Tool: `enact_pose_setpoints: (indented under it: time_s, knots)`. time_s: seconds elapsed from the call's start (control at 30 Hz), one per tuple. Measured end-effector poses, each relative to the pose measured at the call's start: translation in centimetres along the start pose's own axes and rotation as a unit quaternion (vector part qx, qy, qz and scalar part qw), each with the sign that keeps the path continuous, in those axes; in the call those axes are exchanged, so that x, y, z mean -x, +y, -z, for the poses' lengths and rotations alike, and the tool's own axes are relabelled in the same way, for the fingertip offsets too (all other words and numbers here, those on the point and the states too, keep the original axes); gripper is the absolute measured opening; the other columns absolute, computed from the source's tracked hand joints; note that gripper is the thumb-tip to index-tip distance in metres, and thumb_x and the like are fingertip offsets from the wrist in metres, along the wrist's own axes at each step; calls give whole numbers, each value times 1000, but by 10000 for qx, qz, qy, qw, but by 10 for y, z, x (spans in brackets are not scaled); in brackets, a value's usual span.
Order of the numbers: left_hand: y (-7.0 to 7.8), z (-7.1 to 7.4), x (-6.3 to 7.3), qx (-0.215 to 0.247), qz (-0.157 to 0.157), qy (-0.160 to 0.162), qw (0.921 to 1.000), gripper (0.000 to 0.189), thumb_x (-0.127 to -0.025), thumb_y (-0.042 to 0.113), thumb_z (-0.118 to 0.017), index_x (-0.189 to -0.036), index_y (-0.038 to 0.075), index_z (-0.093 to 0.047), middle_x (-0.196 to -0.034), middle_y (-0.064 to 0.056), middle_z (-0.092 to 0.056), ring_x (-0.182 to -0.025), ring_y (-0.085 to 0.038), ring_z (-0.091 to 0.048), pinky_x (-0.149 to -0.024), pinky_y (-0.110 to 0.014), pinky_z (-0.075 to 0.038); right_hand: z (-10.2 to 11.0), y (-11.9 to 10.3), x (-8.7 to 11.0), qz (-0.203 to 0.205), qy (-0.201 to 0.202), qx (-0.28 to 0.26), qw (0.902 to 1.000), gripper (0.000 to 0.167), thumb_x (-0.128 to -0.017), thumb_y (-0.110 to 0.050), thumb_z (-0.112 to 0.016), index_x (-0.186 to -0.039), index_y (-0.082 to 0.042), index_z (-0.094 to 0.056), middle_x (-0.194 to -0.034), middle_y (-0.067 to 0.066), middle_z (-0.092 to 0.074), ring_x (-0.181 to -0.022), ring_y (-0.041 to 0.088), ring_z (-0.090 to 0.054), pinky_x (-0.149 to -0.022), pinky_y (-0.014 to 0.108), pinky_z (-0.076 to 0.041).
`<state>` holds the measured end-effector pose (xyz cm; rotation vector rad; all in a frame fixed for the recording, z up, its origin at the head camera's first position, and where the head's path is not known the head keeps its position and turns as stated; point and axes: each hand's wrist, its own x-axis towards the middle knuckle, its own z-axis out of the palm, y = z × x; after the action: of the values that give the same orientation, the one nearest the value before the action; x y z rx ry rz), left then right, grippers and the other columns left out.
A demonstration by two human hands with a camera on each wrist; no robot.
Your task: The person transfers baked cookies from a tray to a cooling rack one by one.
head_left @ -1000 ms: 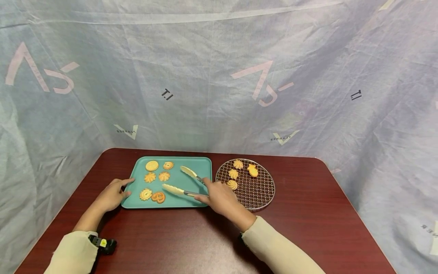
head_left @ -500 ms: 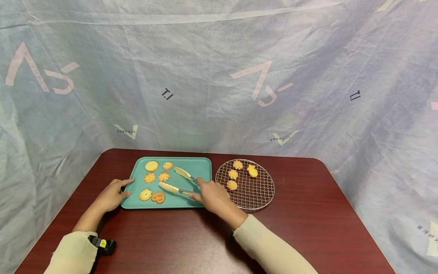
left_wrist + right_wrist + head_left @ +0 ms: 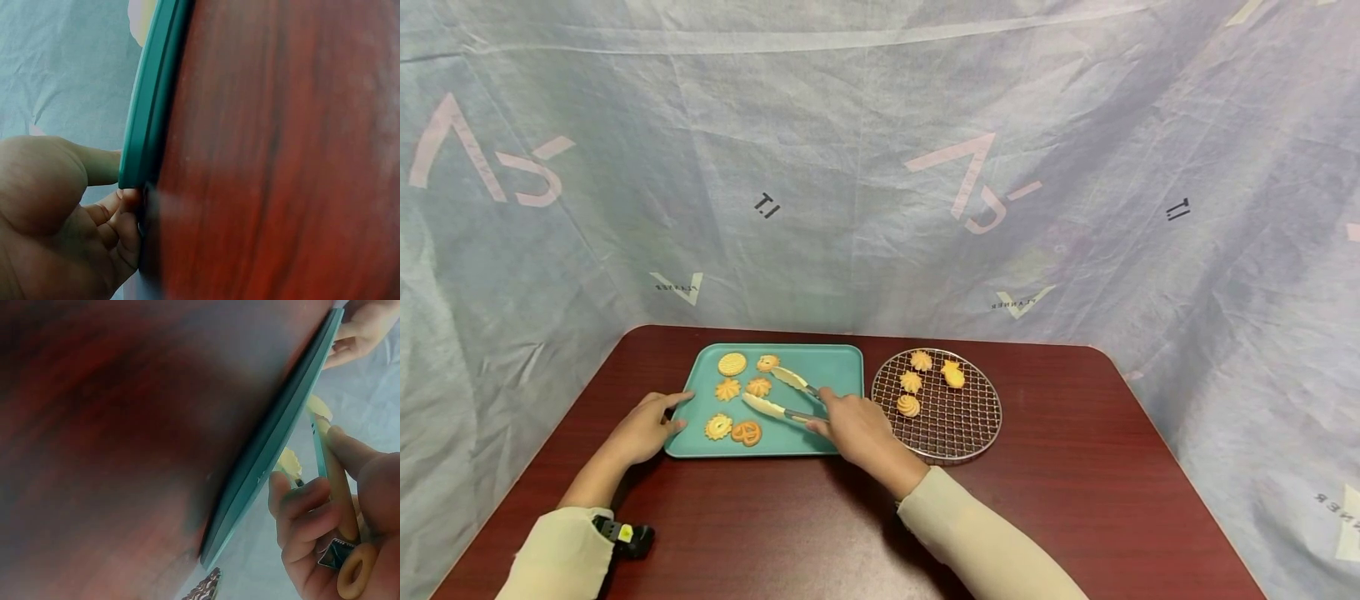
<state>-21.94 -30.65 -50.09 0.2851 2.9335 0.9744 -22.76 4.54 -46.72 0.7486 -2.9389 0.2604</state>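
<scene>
Tongs [image 3: 763, 406] sat gripped in our right hand [image 3: 861, 433], tips parted near either side of a flower-shaped cookie [image 3: 758, 387] on the teal tray [image 3: 820, 362], whose left edge our left hand [image 3: 643, 427] pinched; rightward, we had four cookies [image 3: 907, 406] on a round wire rack [image 3: 966, 425].

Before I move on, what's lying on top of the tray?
Five cookies and a pretzel sit on the tray, with the tongs spread open over it. The right hand covers the near right corner, so whatever is beneath it can't be seen.
</scene>
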Motion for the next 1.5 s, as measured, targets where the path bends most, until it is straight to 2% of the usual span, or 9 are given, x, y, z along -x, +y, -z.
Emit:
enact_pose_setpoints:
  time_s: [0.13, 0.33, 0.63, 1.1, 1.5]
  knots:
    - [1, 0, 0, 11, 3, 7, 10000, 51, -101, 1, -61, -148, -12, -46, -129, -38, -45, -76, -22, -45, -65, -36, -40, -1, -2, -3, -62, -26, 14, 10000, 49, -96, -54, -66, -128, -17, -60, -73, 4, -63, -58, 20, -57, -45, 32, -42]
    - [2, 1, 1, 30, 24, 8, 10000, 51, -101, 1, -61, -148, -12, -46, -128, -37, -45, -75, -22, -45, -64, -36, -40, -1, -6, -7, -219, -160, 74, 9996, 47, -97, -55, -65, -129, -21, -60, -83, 6, -70, -64, 22, -63, -44, 34, -43]
    - [3, 1, 1, 67, 18, 64, 10000, 51, -100, 0, -62, -147, -13, -46, -129, -39, -45, -75, -21, -46, -64, -34, -41, -2, -6, -8, 15, -29, 122, 9999, 40, -98, -51, -65, -123, -20, -61, -83, 7, -71, -69, 23, -67, -47, 34, -46]
    - [1, 1, 0, 79, 42, 39, 10000, 51, -101, 0, -61, -148, -12, -46, -128, -38, -45, -76, -22, -47, -63, -34, -41, 6, -5, -5, 112, 63, -90, 9999, 38, -98, -48, -66, -119, -17, -62, -74, 6, -67, -58, 22, -62, -43, 31, -42]
    - [4, 1, 0, 38, 40, -9, 10000, 52, -101, 1, -61, -148, -12, -45, -129, -39, -44, -77, -22, -47, -65, -36, -42, 11, -3, 0, 170, 129, -202, 9996, 37, -99, -48, -65, -119, -17, -61, -73, 5, -66, -57, 22, -60, -43, 30, -42]
